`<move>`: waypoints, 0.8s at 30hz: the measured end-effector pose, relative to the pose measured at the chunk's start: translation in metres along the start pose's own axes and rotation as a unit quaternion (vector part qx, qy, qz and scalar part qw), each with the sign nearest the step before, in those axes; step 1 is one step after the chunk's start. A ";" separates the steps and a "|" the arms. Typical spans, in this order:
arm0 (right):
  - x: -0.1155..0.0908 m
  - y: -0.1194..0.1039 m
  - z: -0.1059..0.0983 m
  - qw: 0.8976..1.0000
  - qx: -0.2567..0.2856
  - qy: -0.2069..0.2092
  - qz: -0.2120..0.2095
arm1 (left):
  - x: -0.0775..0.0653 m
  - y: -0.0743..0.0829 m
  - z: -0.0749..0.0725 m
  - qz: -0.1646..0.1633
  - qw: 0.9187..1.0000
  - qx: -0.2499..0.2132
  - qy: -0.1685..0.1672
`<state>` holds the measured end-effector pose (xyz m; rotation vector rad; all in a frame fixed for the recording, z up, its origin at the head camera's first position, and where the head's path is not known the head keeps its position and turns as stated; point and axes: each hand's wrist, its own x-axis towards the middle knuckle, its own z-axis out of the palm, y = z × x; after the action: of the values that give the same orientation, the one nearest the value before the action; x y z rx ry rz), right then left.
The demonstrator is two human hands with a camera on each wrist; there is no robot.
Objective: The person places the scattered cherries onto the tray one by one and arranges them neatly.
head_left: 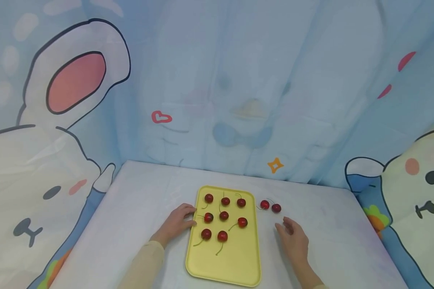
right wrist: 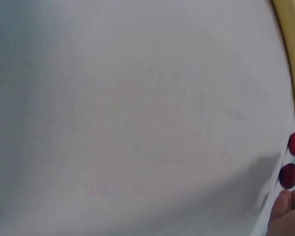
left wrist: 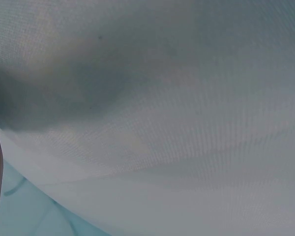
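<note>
A yellow tray [head_left: 235,267] lies on the table with several red cherries [head_left: 224,216] on it, in loose rows over its far and middle part. At the tray's left edge is my left hand [head_left: 177,222], thumb and fingertips at the rim. Two more cherries, a bright red one [head_left: 265,204] and a darker one [head_left: 276,208], sit on the cloth to the right of the tray. Just on the near side of these two is my right hand [head_left: 294,241], its fingers loosely bent with nothing between them. The right wrist view shows its fingers [right wrist: 282,204] close to the dark cherry.
A white cloth [head_left: 347,241] covers the table. Behind and at both sides hangs a light blue curtain [head_left: 188,60] with cartoon animals. In the left wrist view, mostly pale cloth [left wrist: 187,162] shows, with a sliver of skin at the left edge.
</note>
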<state>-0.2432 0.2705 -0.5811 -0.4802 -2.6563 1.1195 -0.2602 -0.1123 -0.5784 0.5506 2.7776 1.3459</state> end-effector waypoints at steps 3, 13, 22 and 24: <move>0.006 0.003 0.004 1.000 0.003 -0.002 0.017 | 0.000 -0.001 -0.001 0.001 1.000 -0.002 0.003; 0.032 -0.005 0.017 0.998 0.036 0.006 0.046 | 0.000 -0.007 -0.001 0.006 1.000 -0.001 0.004; 0.047 -0.013 0.022 0.996 0.041 0.010 0.074 | 0.002 -0.008 0.000 0.001 1.000 -0.009 0.000; 0.049 -0.014 0.023 0.996 0.038 0.010 0.075 | 0.002 -0.008 0.000 -0.003 1.000 -0.010 -0.003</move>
<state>-0.2993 0.2649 -0.5834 -0.6814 -2.5858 1.2451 -0.2646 -0.1156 -0.5842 0.5444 2.7558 1.3686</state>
